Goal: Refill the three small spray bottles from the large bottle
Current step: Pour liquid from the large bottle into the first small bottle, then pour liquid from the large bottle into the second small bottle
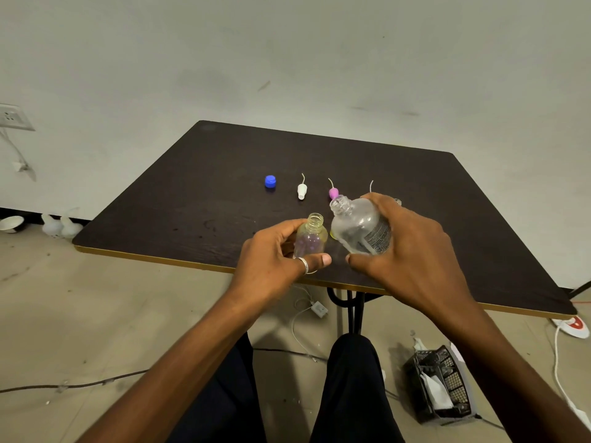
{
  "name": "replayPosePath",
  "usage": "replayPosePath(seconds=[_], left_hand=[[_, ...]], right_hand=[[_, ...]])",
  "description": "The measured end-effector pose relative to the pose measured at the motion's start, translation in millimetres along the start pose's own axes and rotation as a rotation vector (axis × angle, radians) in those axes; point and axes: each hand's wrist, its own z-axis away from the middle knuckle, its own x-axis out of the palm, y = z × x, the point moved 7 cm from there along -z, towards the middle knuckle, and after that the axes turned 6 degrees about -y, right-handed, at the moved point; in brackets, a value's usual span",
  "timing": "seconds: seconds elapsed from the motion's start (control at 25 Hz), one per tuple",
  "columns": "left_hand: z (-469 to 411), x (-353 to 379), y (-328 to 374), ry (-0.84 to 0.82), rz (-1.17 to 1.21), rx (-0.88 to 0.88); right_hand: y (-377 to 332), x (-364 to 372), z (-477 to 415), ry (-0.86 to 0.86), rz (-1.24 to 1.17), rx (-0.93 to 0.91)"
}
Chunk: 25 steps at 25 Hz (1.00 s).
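Curling round an uncapped small spray bottle (310, 238), the fingers and thumb of the left hand (275, 251) hold it upright by the dark table (192, 193)'s near edge. At its 3 o'clock the right hand (406, 251) grips the large bottle (358, 228), tilted, open neck toward 11 o'clock. Beyond, at 12 o'clock, lie a blue cap (270, 181), a white spray head (302, 190) and a pink spray head (333, 193)

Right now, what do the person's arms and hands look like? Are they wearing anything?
Both arms are bare as far as the picture shows, with no sleeves, watch or bracelet. The left hand wears one shiny silver ring, a plain band on what looks like the thumb. The right hand has no ring that I can see.
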Motion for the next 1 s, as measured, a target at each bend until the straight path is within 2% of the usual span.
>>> replayPosePath(seconds=[0.36,0.6,1.0], left_hand=[[-38,-24,-9,0.093,0.001,-0.003],[-82,-23,-36,0.152,-0.102,-0.019],[-114,-23,-69,0.211,-0.177,-0.062]], right_hand=[[33,6,-10,0.02,-0.56,0.122],[52,23,-12,0.027,-0.68,0.182],[67,24,-15,0.08,-0.712,0.189]])
